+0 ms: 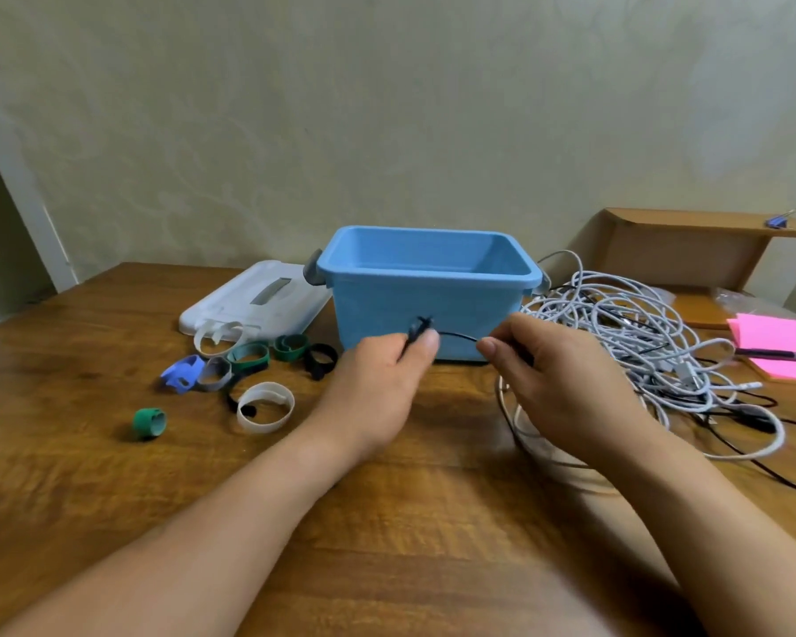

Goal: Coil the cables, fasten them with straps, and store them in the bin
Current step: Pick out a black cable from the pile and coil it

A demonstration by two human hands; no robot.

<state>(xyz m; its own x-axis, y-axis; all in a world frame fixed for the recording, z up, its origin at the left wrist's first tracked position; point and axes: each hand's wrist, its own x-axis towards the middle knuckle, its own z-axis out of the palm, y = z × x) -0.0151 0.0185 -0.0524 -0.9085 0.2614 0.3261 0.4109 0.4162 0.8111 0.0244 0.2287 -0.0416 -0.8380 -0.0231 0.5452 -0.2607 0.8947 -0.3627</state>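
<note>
A blue plastic bin point(428, 287) stands open at the middle of the wooden table. In front of it my left hand point(378, 383) pinches the plug end of a thin black cable point(456, 335). My right hand point(566, 383) pinches the same cable a short way along, so a short span stretches between both hands. To the right lies a tangled heap of white and black cables point(635, 342). Several looped straps point(249, 360) in white, green, grey, blue and black lie left of the bin.
The bin's white lid point(253, 298) lies flat behind the straps. A rolled green strap point(149, 422) sits apart at the left. Pink sticky notes with a pen point(782, 342) lie at the right edge, before a brown cardboard box point(690, 250).
</note>
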